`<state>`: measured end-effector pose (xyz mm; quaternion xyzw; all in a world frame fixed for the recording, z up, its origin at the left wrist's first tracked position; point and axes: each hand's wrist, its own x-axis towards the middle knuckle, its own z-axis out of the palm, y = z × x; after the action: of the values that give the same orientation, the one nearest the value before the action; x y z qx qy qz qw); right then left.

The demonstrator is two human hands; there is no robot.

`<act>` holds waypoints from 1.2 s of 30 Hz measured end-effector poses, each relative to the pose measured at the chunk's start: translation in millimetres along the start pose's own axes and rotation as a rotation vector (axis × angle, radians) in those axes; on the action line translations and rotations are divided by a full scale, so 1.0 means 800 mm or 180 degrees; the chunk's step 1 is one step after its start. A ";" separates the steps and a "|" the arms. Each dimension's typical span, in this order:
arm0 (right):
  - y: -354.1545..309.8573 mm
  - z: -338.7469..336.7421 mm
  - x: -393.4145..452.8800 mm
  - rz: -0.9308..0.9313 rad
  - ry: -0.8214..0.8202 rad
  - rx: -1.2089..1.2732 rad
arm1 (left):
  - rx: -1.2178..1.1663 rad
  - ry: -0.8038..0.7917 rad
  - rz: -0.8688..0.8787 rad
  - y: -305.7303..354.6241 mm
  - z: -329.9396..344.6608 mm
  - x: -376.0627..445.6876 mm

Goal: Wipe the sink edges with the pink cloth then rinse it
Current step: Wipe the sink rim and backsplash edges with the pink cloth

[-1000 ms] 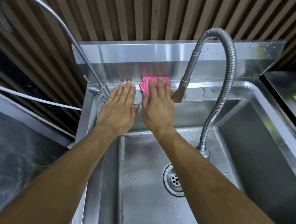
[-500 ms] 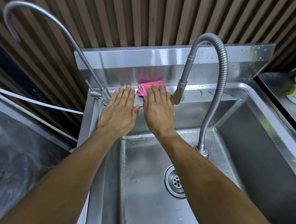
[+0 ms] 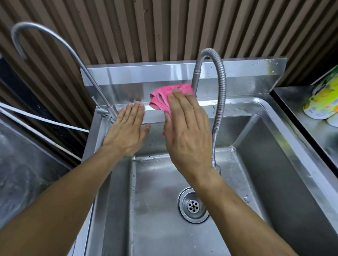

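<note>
Your right hand (image 3: 185, 128) presses the pink cloth (image 3: 165, 98) flat-fingered against the sink (image 3: 290, 143) back ledge, just beside the flexible faucet (image 3: 219, 102). Your left hand (image 3: 127, 130) rests open on the ledge, near the thin gooseneck tap (image 3: 71, 53).

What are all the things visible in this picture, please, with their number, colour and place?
cloth: one, pink, on the sink's back ledge, under the right hand
sink: one, steel, centre
drain: one, steel, basin floor
flexible tap: one, grey, rising from the basin's back
thin tap: one, steel, left back corner
white hose: one, far left
packet: one, yellow-green, right counter
hands: left flat on the ledge; right pressing the cloth
</note>
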<state>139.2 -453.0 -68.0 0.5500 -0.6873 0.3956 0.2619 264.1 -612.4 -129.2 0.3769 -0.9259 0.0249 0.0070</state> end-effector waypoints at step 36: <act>0.270 0.078 0.075 0.0019 -0.0543 -0.0600 | -0.0465 0.0511 -0.0076 0.060 0.021 0.067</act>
<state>-79.5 -520.2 -110.1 0.5525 -0.7429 0.2819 0.2519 192.3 -616.9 -146.5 0.3831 -0.9172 -0.0127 0.1090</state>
